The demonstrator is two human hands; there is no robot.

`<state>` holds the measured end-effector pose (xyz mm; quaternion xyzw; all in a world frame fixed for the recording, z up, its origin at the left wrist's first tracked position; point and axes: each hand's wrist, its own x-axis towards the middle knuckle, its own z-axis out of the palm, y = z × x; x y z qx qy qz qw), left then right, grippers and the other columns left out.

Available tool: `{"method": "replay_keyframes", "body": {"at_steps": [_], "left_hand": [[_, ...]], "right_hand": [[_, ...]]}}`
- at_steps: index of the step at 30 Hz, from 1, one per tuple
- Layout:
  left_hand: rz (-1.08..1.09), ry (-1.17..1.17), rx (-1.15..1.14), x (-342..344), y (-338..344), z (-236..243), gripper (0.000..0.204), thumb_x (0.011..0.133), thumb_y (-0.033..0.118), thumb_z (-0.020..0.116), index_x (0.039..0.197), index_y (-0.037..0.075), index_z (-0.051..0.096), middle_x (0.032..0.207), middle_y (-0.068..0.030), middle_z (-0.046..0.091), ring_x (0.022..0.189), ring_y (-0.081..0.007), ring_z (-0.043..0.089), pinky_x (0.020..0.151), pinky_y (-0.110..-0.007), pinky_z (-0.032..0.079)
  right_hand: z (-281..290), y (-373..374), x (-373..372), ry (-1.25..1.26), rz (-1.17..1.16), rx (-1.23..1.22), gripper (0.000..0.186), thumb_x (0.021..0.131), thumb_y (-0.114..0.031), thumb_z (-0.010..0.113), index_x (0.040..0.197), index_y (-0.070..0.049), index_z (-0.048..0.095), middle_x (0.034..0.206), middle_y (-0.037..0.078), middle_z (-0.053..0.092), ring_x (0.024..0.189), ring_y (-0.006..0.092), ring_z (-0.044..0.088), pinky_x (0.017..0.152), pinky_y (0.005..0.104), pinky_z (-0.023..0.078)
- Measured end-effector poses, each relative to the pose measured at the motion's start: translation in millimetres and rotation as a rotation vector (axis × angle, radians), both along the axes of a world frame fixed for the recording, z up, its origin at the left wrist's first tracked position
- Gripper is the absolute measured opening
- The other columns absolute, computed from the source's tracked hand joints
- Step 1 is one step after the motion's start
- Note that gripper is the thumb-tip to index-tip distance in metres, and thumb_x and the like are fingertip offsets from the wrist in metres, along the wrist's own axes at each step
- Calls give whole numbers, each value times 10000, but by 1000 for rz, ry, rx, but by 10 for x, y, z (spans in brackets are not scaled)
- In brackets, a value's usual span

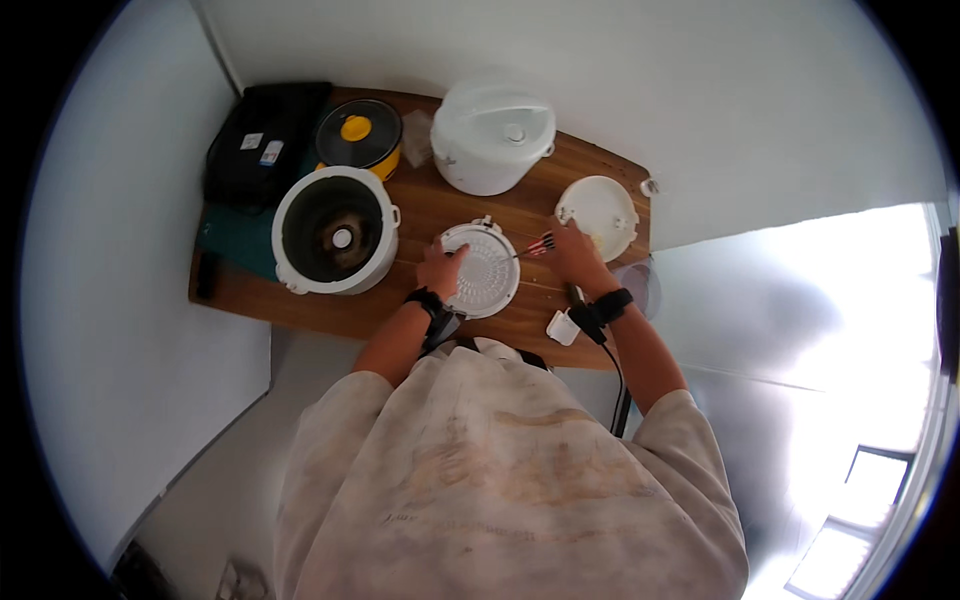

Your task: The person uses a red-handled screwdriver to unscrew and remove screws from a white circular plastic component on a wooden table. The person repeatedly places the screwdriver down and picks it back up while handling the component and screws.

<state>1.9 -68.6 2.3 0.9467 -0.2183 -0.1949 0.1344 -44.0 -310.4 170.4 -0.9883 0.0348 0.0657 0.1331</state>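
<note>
A round white perforated inner lid [488, 272] lies flat on the wooden table [430, 210]. My left hand [441, 270] rests on its left edge and holds it down. My right hand [574, 249] grips a screwdriver with a red and black handle [541, 244]; its thin shaft points left onto the upper right part of the lid. Both wrists wear black bands, and a black cable runs down from the right one.
An open white rice cooker body [336, 230] stands at the left. A closed white cooker [492, 136] is at the back, a yellow and black lid [359, 132] and a black bag [265, 140] at the back left. A white round cover [601, 212] lies at the right, a small white cup [562, 327] near the front edge.
</note>
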Motion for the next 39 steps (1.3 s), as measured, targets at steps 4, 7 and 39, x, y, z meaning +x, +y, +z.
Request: {"method": "replay_keyframes", "body": {"at_steps": [4,7,39], "left_hand": [[26,11,-1,-17,-15,-22,1023,573,156,904,1434,406,410,1551,-195,240,1300,-402,430,866,-450,551],[50,4,-68,-24,-49,-83,1009,577,136,892,1426,406,418,1550,-197,236,1306,-401,425,880,-450,547],[116,34,-136,-12,-53,-154,1004,528,78,886,1383,371,449,1506,-192,250,1274,-441,414,894,-476,547]], "right_hand": [[174,79,78,227,-112,-98,441,846,-245,690,1137,4,473,1061,267,571,953,471,620,783,538,521],[88,-86,-35,33,90,-16,540,858,-308,691,1204,7,423,1028,271,586,947,442,645,763,527,536],[-13,26,-29,-151,178,190,330,903,-251,621,1141,-60,496,965,191,636,856,426,639,705,492,524]]}}
